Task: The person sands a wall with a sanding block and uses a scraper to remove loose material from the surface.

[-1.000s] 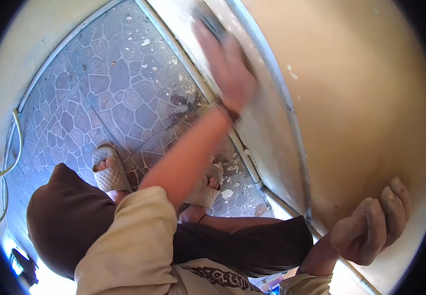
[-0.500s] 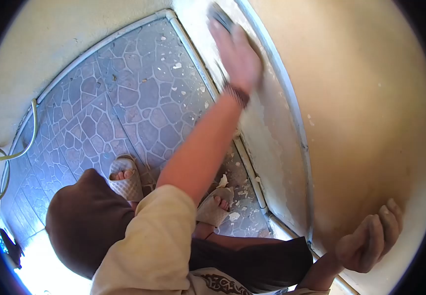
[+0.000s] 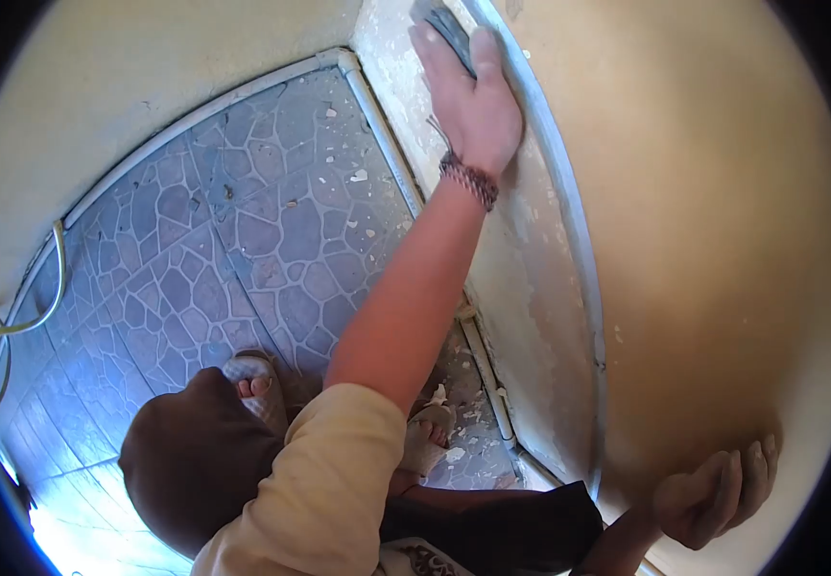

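My left hand (image 3: 478, 110) is pressed flat against the pale lower strip of wall (image 3: 521, 259) at the top, closed on a dark grey block (image 3: 451, 40). Its thumb and fingers lie on either side of the block. A braided bracelet circles that wrist. At the lower right, my right hand (image 3: 718, 494) is beside the tan wall (image 3: 703, 240), its fingers loosely curled and slightly apart, with nothing visible in it.
White pipes (image 3: 377, 120) run along the floor edges. Pale flakes lie on the stone-patterned floor (image 3: 286, 235). A hose (image 3: 59, 278) hangs at the left. My sandalled feet (image 3: 260, 386) and dark-clothed knees (image 3: 195, 451) are below.
The view has shifted a little, so the floor and feet appear lower. My left hand, blurred before, is now sharper and still holds the block. My right hand has hardly changed.
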Available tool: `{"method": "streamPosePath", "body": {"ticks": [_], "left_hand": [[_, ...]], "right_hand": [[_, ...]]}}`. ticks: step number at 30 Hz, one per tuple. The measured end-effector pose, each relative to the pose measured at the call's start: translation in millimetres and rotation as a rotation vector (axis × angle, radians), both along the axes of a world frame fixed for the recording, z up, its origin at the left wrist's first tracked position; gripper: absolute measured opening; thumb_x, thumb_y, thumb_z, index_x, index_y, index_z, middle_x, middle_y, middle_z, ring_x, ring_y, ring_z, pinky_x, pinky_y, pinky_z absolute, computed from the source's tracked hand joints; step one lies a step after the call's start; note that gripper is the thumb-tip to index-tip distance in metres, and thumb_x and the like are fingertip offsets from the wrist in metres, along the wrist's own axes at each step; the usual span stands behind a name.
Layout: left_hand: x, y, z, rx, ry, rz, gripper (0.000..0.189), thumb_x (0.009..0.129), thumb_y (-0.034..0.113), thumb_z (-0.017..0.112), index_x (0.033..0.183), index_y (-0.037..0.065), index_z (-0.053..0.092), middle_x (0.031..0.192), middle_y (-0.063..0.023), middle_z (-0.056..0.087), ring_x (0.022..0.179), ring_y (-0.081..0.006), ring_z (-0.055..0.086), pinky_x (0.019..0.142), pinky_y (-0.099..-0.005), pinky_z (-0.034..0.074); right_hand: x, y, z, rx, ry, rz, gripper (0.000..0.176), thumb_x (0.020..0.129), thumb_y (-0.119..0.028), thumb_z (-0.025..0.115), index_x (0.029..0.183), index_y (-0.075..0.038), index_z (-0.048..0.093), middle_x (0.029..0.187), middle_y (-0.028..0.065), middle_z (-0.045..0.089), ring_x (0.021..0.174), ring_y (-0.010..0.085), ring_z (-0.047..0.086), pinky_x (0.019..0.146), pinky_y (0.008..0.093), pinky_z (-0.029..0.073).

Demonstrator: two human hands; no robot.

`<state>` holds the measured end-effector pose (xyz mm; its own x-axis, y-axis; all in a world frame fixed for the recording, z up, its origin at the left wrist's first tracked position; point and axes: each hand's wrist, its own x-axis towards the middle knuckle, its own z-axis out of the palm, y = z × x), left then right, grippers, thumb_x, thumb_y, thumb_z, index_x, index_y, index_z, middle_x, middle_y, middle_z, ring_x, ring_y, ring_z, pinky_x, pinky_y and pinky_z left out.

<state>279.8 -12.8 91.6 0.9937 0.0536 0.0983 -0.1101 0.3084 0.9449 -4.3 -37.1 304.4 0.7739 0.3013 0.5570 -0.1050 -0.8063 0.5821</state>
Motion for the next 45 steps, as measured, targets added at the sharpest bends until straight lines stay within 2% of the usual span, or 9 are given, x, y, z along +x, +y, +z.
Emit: {"method": "streamPosePath", "body": {"ticks": [7,12,14,23,27,30,37,41,45], "left_hand": [[-205,10,31,0.057,0.029,-0.297,0.098,0.085,0.041,0.059,0.144,-0.011,0.000,0.149,-0.0357,0.001,0.140,-0.0505,-0.001,0.111,-0.0582,0.003],[-24,1,15,0.252,0.000,-0.053,0.102,0.084,0.049,0.059,0.145,-0.008,0.001,0.152,-0.0300,0.002,0.142,-0.0425,0.003,0.112,-0.0575,0.004],[61,10,13,0.005,0.082,0.002,0.099,0.084,0.047,0.060,0.146,-0.007,0.004,0.153,-0.0282,0.005,0.143,-0.0395,0.007,0.113,-0.0548,0.007],[-197,7,7,0.141,0.048,-0.253,0.092,0.089,0.039,0.052,0.144,-0.010,-0.002,0.152,-0.0319,-0.001,0.142,-0.0437,-0.002,0.111,-0.0569,-0.002],[-43,-7,-6,0.138,0.024,-0.001,0.085,0.091,0.041,0.050,0.147,-0.006,0.004,0.154,-0.0259,0.005,0.143,-0.0406,0.003,0.112,-0.0567,0.002],[93,22,-13,-0.117,0.015,-0.038,0.075,0.097,0.044,0.038,0.146,-0.005,0.011,0.154,-0.0247,0.009,0.144,-0.0305,0.008,0.116,-0.0409,0.006],[-183,2,-17,0.073,0.074,-0.149,0.086,0.089,0.033,0.054,0.145,-0.009,0.005,0.152,-0.0295,0.007,0.143,-0.0423,0.004,0.113,-0.0537,0.003],[-80,-2,-33,0.141,-0.020,0.006,0.085,0.090,0.032,0.055,0.146,-0.008,0.005,0.152,-0.0295,0.009,0.142,-0.0424,0.007,0.114,-0.0507,0.006],[55,5,-41,-0.006,0.129,0.133,0.069,0.097,0.037,0.043,0.143,-0.010,0.019,0.150,-0.0286,0.017,0.142,-0.0367,0.016,0.115,-0.0406,0.013]], "right_hand": [[5,-3,-2,-0.029,-0.085,0.038,0.020,0.086,-0.004,0.048,0.095,0.008,0.061,0.099,0.0223,0.061,0.100,0.0408,0.060,0.086,0.0552,0.051],[-2,-1,-1,-0.050,-0.031,-0.039,0.020,0.087,-0.005,0.049,0.095,0.008,0.062,0.101,0.0220,0.059,0.102,0.0410,0.059,0.088,0.0556,0.050],[0,5,2,-0.128,0.021,-0.168,0.021,0.088,-0.007,0.050,0.095,0.008,0.062,0.103,0.0216,0.059,0.102,0.0414,0.059,0.089,0.0557,0.050],[16,5,-6,-0.043,-0.032,-0.048,0.023,0.090,-0.011,0.050,0.097,0.007,0.062,0.106,0.0214,0.057,0.106,0.0414,0.056,0.094,0.0582,0.046],[-2,5,1,0.042,0.056,-0.056,0.021,0.088,-0.009,0.051,0.094,0.007,0.062,0.105,0.0214,0.057,0.106,0.0428,0.056,0.094,0.0591,0.046],[-9,4,1,0.031,0.061,-0.077,0.021,0.087,-0.009,0.050,0.093,0.007,0.062,0.105,0.0217,0.058,0.105,0.0434,0.056,0.093,0.0585,0.046],[16,11,-6,0.013,0.014,-0.040,0.025,0.090,-0.015,0.050,0.096,0.006,0.062,0.102,0.0219,0.060,0.103,0.0432,0.057,0.088,0.0560,0.048],[32,7,-4,0.083,-0.004,0.142,0.025,0.090,-0.022,0.058,0.087,0.001,0.065,0.080,0.0154,0.064,0.072,0.0314,0.066,0.064,0.0446,0.055],[15,13,-7,-0.004,0.147,-0.123,0.026,0.090,-0.017,0.051,0.098,0.005,0.061,0.101,0.0209,0.060,0.102,0.0419,0.057,0.088,0.0548,0.048]]}}
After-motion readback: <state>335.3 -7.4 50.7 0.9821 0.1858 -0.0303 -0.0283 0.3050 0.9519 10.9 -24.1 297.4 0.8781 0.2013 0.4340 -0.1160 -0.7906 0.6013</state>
